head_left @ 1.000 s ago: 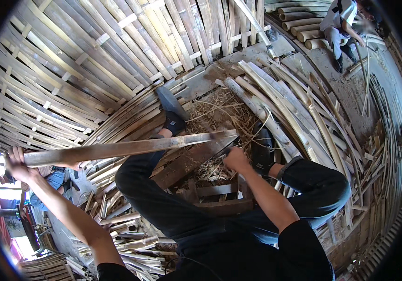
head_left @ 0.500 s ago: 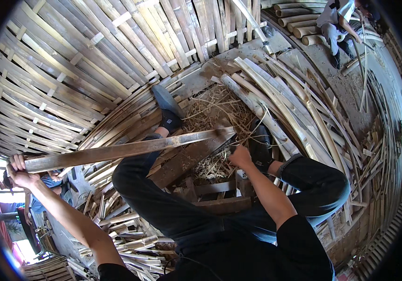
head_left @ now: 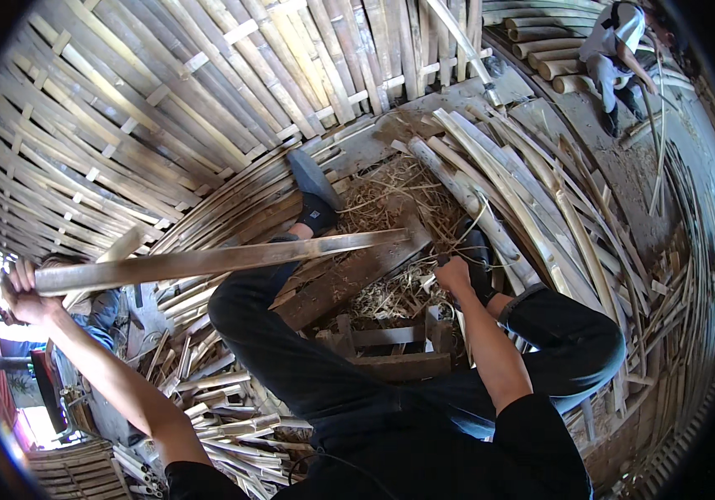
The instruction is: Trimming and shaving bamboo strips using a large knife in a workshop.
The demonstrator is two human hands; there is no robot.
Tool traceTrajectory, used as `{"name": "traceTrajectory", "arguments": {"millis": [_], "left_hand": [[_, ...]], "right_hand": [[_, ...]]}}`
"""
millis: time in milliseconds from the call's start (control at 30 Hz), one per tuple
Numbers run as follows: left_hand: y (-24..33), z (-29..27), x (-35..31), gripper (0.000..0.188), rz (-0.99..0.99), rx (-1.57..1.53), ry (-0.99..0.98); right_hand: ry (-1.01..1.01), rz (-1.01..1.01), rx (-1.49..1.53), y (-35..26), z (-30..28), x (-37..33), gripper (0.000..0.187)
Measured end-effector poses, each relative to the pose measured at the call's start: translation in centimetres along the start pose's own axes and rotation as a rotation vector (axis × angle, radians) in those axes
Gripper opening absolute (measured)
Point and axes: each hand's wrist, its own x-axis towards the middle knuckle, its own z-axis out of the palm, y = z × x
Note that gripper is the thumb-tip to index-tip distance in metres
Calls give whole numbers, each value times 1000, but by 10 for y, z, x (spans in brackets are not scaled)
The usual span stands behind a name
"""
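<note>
My left hand [head_left: 28, 293] is out at the far left, its fingers wrapped round one end of a long split bamboo strip [head_left: 207, 262]. The strip runs rightward across my raised knee, its far end over a dark wooden board [head_left: 341, 287] that slants up between my legs. By the board's upper end my right hand [head_left: 455, 275] is closed round a dark handle. This looks like a knife, though its blade is mostly hidden. Pale curly shavings [head_left: 391, 292] lie below the board, beside the right hand.
A slatted bamboo panel [head_left: 232, 92] rises ahead. Split bamboo pieces [head_left: 532, 183] are piled on the right, with more bamboo strips [head_left: 241, 442] at the lower left. One person [head_left: 615, 58] works at the far right; another, in blue [head_left: 101, 317], is behind my left hand. A wooden frame [head_left: 399, 367] stands between my thighs.
My left hand has shifted slightly left, drawing the bamboo strip with it relative to the board. My right hand stays by the board's upper end. The whole view has shifted a little.
</note>
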Motion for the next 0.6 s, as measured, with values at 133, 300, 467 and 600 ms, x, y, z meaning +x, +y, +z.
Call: {"name": "traceTrajectory", "arguments": {"millis": [133, 300, 467, 600], "left_hand": [[16, 41, -2, 22, 20, -90, -391], [22, 80, 18, 21, 93, 59, -255], [26, 109, 21, 38, 436, 652, 154], [32, 88, 55, 24, 460, 645, -37]], "right_hand": [[-88, -336, 184, -88, -37, -48, 48], [-141, -602, 397, -176, -100, -161, 76], [-400, -694, 367, -198, -117, -231, 80], [-234, -504, 420, -165, -59, -194, 80]]}}
